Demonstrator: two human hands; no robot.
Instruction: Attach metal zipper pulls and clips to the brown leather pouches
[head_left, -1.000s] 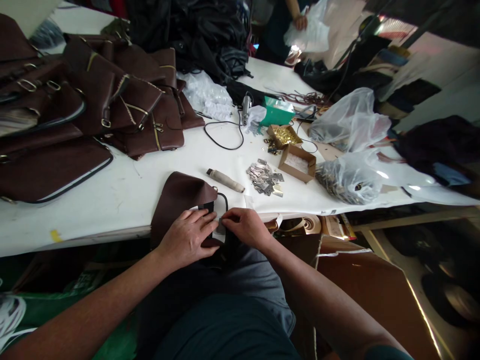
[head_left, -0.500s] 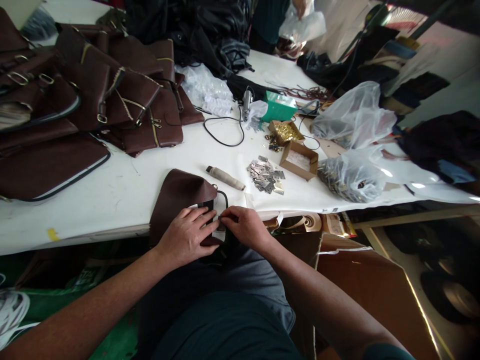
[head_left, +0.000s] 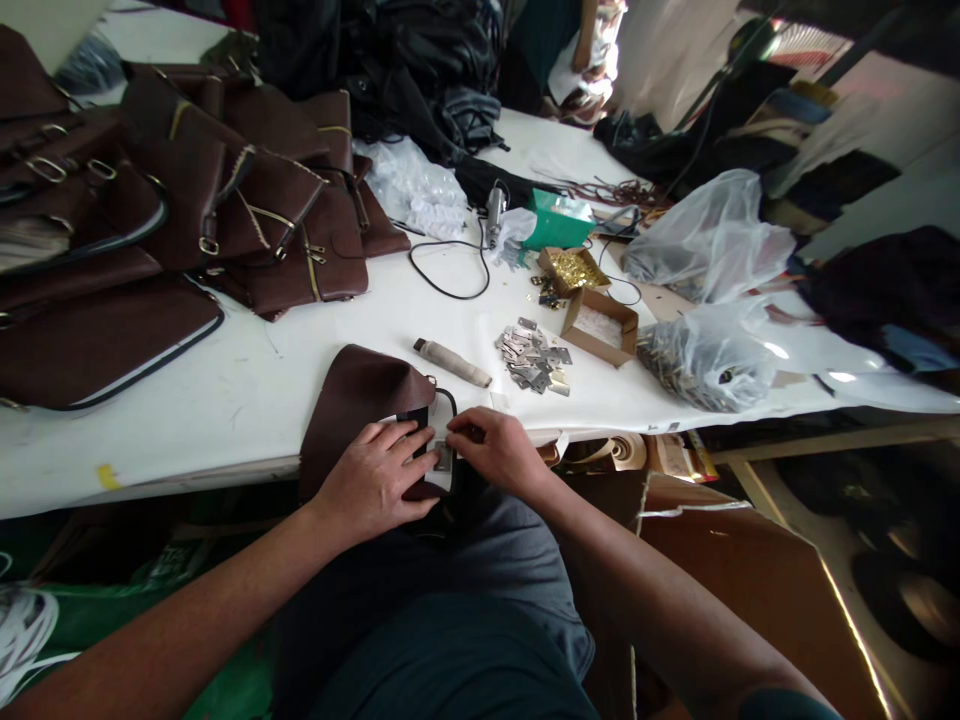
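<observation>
A brown leather bag piece [head_left: 341, 400] lies at the table's front edge, partly over my lap, with a white and black inner side and a black cord at its right end. My left hand [head_left: 379, 475] rests on it, fingers spread and flat. On the white part, just right of those fingertips, sits a small metal plate [head_left: 443, 458]. Right beside the plate is my right hand [head_left: 491, 445], fingers curled and thumb and fingertips drawn together; anything between them is too small to make out. Beyond, a pile of similar metal plates [head_left: 532, 358] lies next to a cloth-wrapped tool [head_left: 452, 362].
Brown leather bags [head_left: 285, 210] are heaped at the left. Small cardboard boxes [head_left: 600, 325], a green box [head_left: 559, 220] and plastic bags of parts [head_left: 705, 350] stand at the right. A large carton [head_left: 742, 560] is below the table; another person's hand [head_left: 583, 50] shows at the back.
My right hand has drawn back slightly up and right, uncovering the metal plate on the white part. My left hand stays on the bag piece. The other person's hand at the back has moved.
</observation>
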